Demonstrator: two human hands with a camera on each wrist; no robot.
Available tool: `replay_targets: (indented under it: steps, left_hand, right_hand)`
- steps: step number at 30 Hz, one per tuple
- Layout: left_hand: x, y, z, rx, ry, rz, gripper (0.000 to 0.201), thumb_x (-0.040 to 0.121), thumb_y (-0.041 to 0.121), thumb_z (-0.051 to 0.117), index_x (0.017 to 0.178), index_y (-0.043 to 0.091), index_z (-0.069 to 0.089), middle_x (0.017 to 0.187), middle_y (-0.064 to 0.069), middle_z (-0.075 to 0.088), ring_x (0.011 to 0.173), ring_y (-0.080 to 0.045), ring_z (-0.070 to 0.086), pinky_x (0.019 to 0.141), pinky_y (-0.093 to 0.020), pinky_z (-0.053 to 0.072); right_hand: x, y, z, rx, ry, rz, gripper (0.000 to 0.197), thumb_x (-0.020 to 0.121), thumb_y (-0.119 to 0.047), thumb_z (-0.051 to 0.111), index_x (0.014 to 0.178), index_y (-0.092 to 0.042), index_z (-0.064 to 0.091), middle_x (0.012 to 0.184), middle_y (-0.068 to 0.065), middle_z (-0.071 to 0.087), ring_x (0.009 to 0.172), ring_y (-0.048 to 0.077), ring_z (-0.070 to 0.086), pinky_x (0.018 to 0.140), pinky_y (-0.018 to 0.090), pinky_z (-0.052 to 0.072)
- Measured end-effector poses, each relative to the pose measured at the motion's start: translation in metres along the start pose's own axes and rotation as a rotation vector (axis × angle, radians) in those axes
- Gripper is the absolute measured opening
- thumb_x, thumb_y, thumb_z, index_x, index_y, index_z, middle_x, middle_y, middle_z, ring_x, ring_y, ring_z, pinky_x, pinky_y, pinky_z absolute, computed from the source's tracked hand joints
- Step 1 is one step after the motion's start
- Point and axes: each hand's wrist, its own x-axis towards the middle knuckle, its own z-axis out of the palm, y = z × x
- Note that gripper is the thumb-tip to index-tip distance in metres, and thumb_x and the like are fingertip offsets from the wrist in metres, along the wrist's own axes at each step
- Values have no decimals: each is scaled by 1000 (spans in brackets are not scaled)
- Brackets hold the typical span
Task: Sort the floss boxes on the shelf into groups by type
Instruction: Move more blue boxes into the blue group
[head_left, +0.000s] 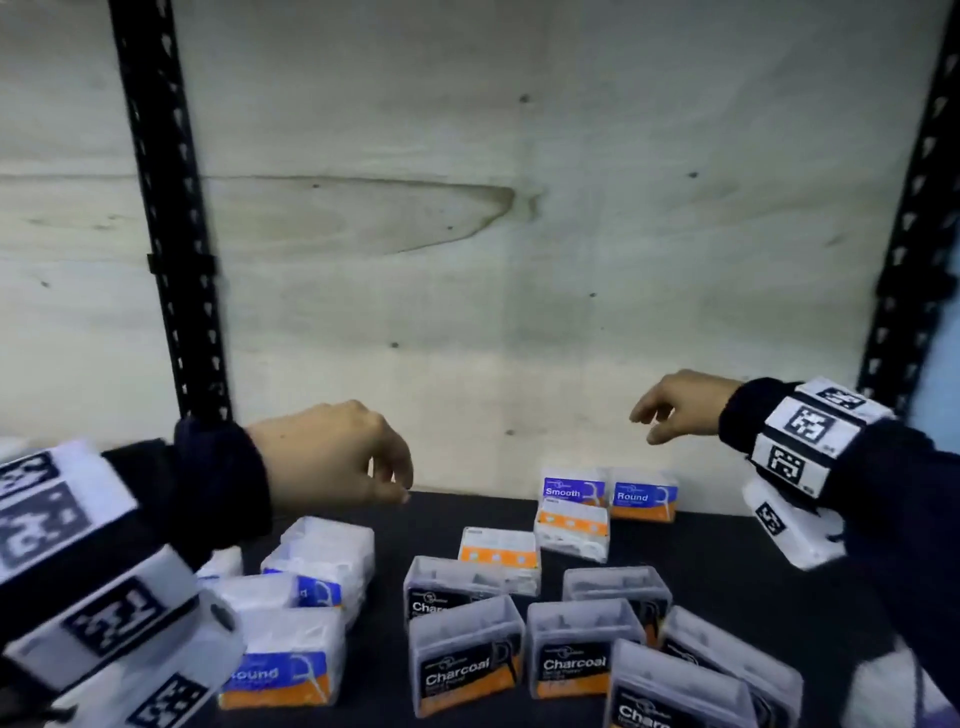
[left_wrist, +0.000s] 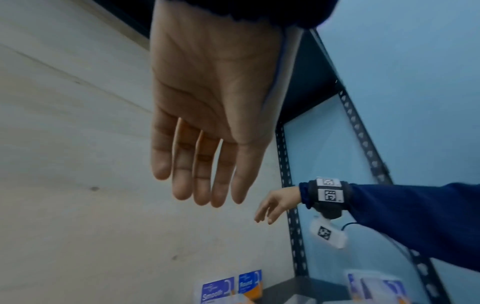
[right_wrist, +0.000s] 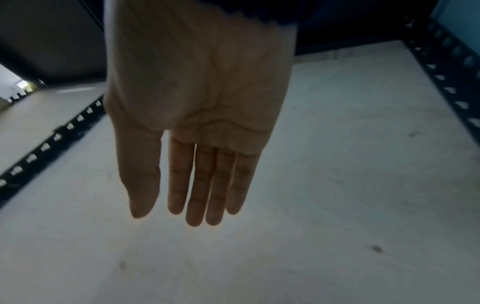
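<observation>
Your left hand (head_left: 332, 452) and right hand (head_left: 680, 405) hover empty, fingers relaxed, above floss boxes (head_left: 467, 654) scattered on shelf (head_left: 727, 551).

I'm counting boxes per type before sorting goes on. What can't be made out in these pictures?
- Bottom Charcoal box: head view, label cut off by the lower edge.
- White boxes at left: head view, labels blurred or turned away; the left sleeve hides some.
- Two orange-banded boxes: head view, type too small to read.
- Right wrist view: no boxes shown.
</observation>
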Motion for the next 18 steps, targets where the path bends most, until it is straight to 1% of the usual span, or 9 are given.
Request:
replay_targets:
  steps: [1,2,3,5,6,8,11,15,18]
  left_hand:
    - [16,2,-1,29,-14,13,25,88,34,56,108,25,68,88,13,62,72,-3,50,72,-14,39]
    - [31,5,-1,59,-32,21,28,89,34,56,112,24,66,98,9,66,79,-5,50,76,-16,40]
    - [46,7,-1,84,-55,25,30,89,34,56,116,23,64,107,7,67,83,-7,50,80,-18,42]
    - [75,13,1,129,-107,37,34,90,34,55,121,21,61,117,6,65,92,-12,55,87,-21,44]
    - [90,16,2,152,-131,46,35,91,34,54,122,20,60,120,6,64,99,-15,59,89,-22,44]
    - [117,22,4,196,-163,65,36,91,32,54,125,19,58,124,4,63,110,-17,60,91,-24,44]
    - [158,35,7,278,-209,98,40,92,29,53,130,16,54,130,1,59,117,-20,57,95,-28,43]
    - [206,56,18,327,-288,153,45,94,25,53,136,10,48,138,-4,54,124,-22,52,101,-29,40]
    - [235,69,29,317,-318,158,49,94,24,54,138,8,45,141,-7,51,128,-23,50,104,-30,38]
  right_hand:
    - [5,7,7,-14,-29,22,46,86,-18,63,131,-11,55,130,6,60,118,19,56,95,22,40]
    - [9,14,14,-26,-64,47,47,87,-19,63,132,-11,53,133,6,58,121,19,54,96,22,40]
    - [14,20,21,-36,-102,72,50,87,-20,63,134,-11,50,135,6,56,123,19,53,98,22,40]
    - [27,32,34,-58,-176,117,55,87,-21,63,138,-10,46,140,6,51,127,20,49,101,24,39]
    - [33,37,40,-68,-207,139,57,87,-22,63,139,-10,43,143,6,48,129,21,47,103,25,38]
    - [47,46,50,-82,-246,166,61,87,-22,62,142,-9,39,146,7,43,133,23,43,106,28,36]
    - [66,55,61,-89,-259,185,65,86,-21,63,143,-10,35,148,8,39,135,24,40,108,31,36]
    - [88,61,77,-107,-257,173,63,85,-21,65,141,-12,39,147,8,40,134,25,41,109,34,38]
    - [100,64,86,-95,-291,165,62,82,-20,68,138,-12,42,146,8,43,132,26,43,110,37,37]
